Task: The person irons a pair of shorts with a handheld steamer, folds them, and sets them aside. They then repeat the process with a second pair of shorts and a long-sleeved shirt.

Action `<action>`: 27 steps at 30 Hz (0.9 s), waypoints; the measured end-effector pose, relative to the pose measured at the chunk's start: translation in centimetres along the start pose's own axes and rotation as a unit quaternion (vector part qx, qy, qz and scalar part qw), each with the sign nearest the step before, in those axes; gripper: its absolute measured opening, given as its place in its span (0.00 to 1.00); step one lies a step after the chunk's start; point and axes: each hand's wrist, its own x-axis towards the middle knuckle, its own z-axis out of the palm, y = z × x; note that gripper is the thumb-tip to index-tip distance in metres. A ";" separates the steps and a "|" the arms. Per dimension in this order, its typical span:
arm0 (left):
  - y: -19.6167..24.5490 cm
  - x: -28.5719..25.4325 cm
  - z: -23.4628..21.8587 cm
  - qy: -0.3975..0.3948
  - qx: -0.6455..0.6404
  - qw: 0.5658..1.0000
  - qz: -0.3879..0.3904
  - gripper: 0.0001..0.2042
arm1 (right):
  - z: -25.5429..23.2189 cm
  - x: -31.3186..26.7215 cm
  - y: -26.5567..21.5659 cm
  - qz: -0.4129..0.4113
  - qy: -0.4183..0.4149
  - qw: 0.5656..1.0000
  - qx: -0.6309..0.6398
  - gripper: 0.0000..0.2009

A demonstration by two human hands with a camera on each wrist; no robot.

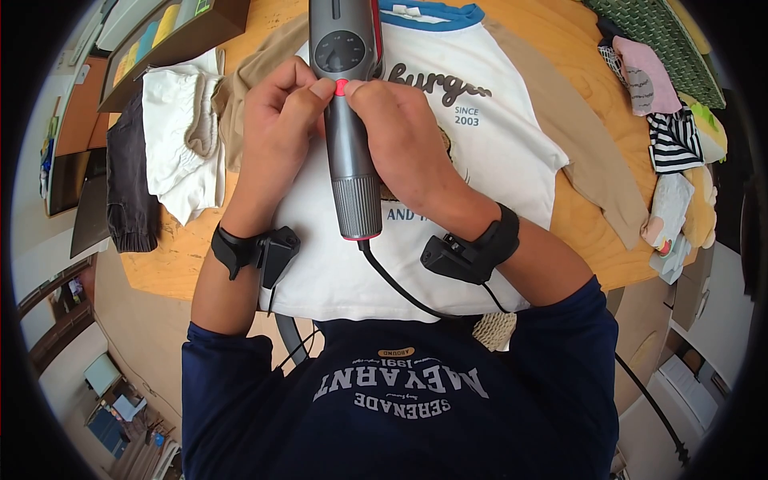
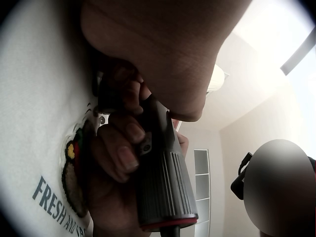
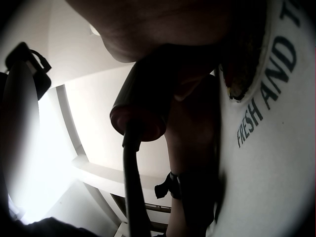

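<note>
A grey handheld garment steamer with a dial, a pink button and a ribbed handle end is held over a white T-shirt with tan sleeves and a blue collar. My right hand grips its handle; the left wrist view shows the fingers curled round it from below. My left hand holds the other side with bent fingers. Both thumbs meet at the pink button. A black cord runs from the handle's end. The left hand's fingers are partly hidden behind the steamer.
Folded white trousers and dark trousers lie on the left of the wooden table. Small folded clothes line the right edge, near a green woven basket. An open box stands at the back left.
</note>
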 end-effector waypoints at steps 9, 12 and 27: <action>0.1 0.0 0.0 0.002 0.008 1.000 -0.001 0.10 | 0.0 0.0 0.1 -0.002 -0.006 1.000 -0.007 0.21; 0.0 0.0 -0.2 -0.002 0.009 1.000 0.000 0.10 | 0.0 0.1 0.2 -0.002 -0.005 1.000 -0.005 0.21; -0.1 0.0 0.0 0.002 -0.003 1.000 -0.001 0.09 | -0.1 0.1 0.2 -0.009 -0.006 1.000 -0.011 0.21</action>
